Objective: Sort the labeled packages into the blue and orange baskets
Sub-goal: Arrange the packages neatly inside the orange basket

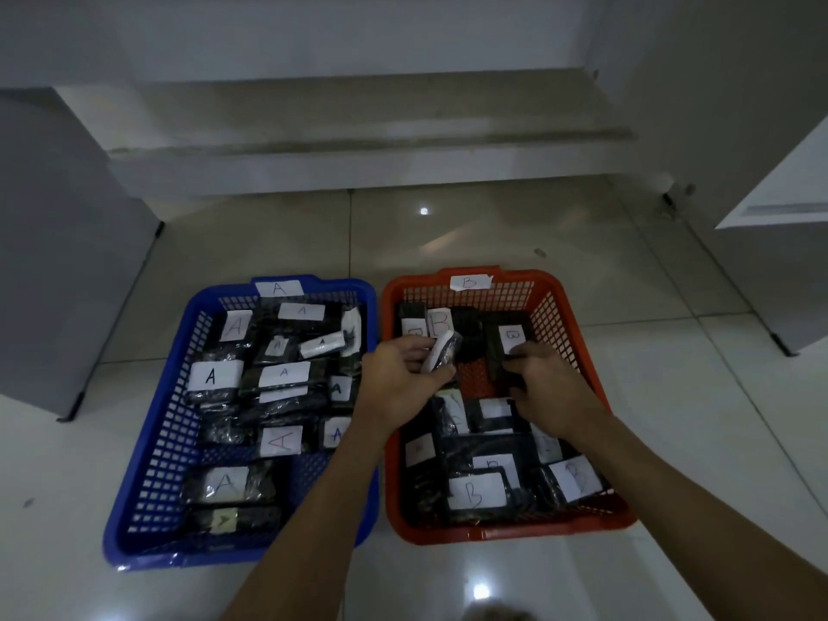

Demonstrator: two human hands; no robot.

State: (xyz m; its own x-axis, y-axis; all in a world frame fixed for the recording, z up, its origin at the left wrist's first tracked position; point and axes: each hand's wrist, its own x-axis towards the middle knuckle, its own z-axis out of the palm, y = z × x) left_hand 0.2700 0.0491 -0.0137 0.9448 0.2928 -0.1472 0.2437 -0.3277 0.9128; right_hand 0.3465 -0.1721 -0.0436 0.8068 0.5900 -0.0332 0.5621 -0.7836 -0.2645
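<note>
Two baskets stand side by side on the tiled floor. The blue basket (148,450) on the left carries an "A" tag and holds several dark packages with white "A" labels. The orange basket (560,316) on the right carries a "B" tag and holds several dark packages with "B" labels. Both hands reach into the orange basket. My left hand (398,374) grips a small dark package with a white label (441,354), tilted on edge. My right hand (551,387) holds a long dark package with a "B" label (508,347) near the basket's middle.
A grey cabinet (67,244) stands at the left, and a white cabinet (788,181) at the right. A low step (358,163) runs across behind the baskets. Glossy floor tiles surround both baskets.
</note>
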